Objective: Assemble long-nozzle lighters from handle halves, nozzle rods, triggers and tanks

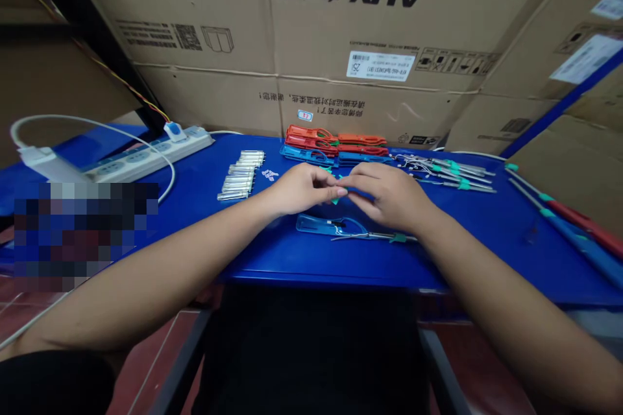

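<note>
My left hand (302, 189) and my right hand (392, 192) meet above the table, fingertips close together. Between them shows a small green piece (335, 200), perhaps tape, pinched by the left thumb and fingers. The right fingertips are closed at the same spot, and what they grip is hidden. Just below lies an opened blue plastic handle shell (316, 225) with thin wires and a metal rod (382, 235) carrying a green tab. Behind the hands, red handle shells (363, 139) and blue handle shells (307, 155) are stacked.
Several silvery cylinders (238, 180) lie in a row at left, beside small white pieces (269, 175). Wired metal rods (457, 172) with green tabs are at right. A white power strip (146, 157) with cables lies far left. A cardboard wall (311, 32) closes the back.
</note>
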`<state>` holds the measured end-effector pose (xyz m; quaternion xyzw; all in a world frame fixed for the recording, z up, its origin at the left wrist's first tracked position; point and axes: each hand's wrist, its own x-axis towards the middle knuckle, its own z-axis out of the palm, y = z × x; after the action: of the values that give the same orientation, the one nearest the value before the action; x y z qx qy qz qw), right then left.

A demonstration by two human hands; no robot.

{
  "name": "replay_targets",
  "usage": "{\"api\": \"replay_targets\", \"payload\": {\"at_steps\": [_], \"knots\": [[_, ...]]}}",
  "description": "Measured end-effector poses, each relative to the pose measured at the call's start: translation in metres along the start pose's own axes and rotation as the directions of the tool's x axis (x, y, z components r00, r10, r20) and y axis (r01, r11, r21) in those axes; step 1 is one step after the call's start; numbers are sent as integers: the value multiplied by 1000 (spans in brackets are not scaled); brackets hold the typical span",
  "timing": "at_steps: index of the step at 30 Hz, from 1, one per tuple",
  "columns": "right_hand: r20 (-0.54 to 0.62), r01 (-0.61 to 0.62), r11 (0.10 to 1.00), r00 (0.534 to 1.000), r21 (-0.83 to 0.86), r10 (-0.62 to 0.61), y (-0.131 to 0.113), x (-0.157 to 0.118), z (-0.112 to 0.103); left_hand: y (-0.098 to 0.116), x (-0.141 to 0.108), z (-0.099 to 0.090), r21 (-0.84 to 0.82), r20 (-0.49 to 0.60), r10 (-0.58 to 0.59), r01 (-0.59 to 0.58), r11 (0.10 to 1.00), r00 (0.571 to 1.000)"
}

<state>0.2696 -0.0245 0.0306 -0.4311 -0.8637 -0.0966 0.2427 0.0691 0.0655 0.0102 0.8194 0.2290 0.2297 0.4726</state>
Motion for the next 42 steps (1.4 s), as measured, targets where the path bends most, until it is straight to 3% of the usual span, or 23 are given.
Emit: {"api": "replay_targets", "payload": {"at_steps": [1,3,6,8,11,14,18,22,26,29,32,35,39,42], "knots": [[-58,-83,994,995,65,87,-5,0,1,1,0,1,-100,-24,-27,25,995,999],[-121,-273,923,942,272,314,-14,-2,5,3,0,3,-271,-100,-54,25,962,994],[-42,-401,742,866,537,499,-23,-6,12,6,0,8,-422,-198,-56,-33,906,979],[-58,-388,741,866,548,497,-26,-8,15,8,-1,12,-466,-199,-52,-48,883,979],[-201,-325,863,883,387,423,-28,-11,14,9,-2,16,-496,-163,-68,-22,868,984],[-213,-261,934,925,243,313,-29,-13,11,11,-3,14,-491,-107,-96,31,871,990],[-111,-233,958,961,169,253,-28,-16,8,15,-5,9,-355,-3,-88,81,931,996],[-111,-285,944,946,168,305,-27,-20,8,16,-8,6,-152,31,-82,85,985,996],[-124,-305,937,937,170,327,-28,-28,4,14,-10,6,86,33,27,-30,996,999],[-40,-316,935,944,164,326,-29,-39,-1,13,-11,3,299,142,147,-184,936,979],[42,-328,937,945,119,325,-29,-49,-4,16,-14,4,434,307,258,-376,819,916],[65,-360,928,933,94,355,-30,-54,-2,20,-19,10,470,465,237,-465,750,853],[113,-412,894,911,175,397,-34,-53,2,24,-24,18,580,456,195,-456,674,868],[143,-434,878,900,202,412,-37,-51,4,23,-25,19,583,461,200,-465,666,865]]}}
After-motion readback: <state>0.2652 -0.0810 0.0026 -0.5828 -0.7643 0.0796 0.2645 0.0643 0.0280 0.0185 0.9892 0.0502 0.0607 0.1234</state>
